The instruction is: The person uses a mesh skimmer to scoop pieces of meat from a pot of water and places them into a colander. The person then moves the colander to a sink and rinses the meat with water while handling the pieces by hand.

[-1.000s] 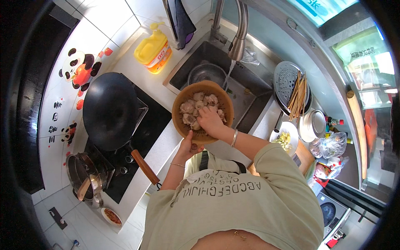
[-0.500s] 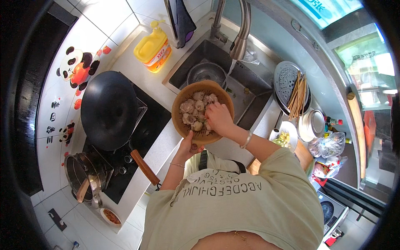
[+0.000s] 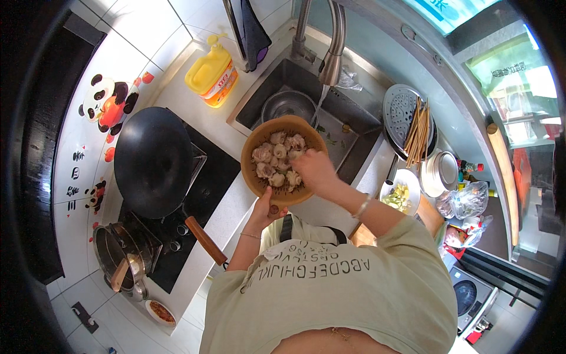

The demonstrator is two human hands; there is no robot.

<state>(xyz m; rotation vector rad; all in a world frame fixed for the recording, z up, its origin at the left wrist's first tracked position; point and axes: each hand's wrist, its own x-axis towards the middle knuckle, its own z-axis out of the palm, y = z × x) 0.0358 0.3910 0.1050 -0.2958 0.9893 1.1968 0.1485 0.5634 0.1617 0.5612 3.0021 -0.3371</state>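
Note:
A tan colander (image 3: 254, 184) with small holes holds several pale pinkish-grey chunks (image 3: 272, 156) that look like pieces of meat. My left hand (image 3: 260, 213) grips its near rim, thumb on top. Over the right part of the colander, my right hand (image 3: 315, 172) reaches in with curled fingers among the chunks; the fingertips are hidden, so what they pinch does not show. Just beyond the colander is the dark sink (image 3: 354, 109) with a bowl (image 3: 289, 107) in it. Water runs from the faucet (image 3: 331, 69) into the sink.
To the left, a black wok (image 3: 152, 162) stands on the stove, its wooden handle (image 3: 206, 241) pointing toward me. A yellow jug (image 3: 212, 74) is left of the sink. Right of it are a perforated steamer plate (image 3: 401, 115) with chopsticks (image 3: 418, 133) and a white plate of chopped vegetables (image 3: 399, 199).
My right hand has shifted slightly to the right and down within the colander, and some chunks lie differently. The colander stays in my left hand. The whole view has moved slightly.

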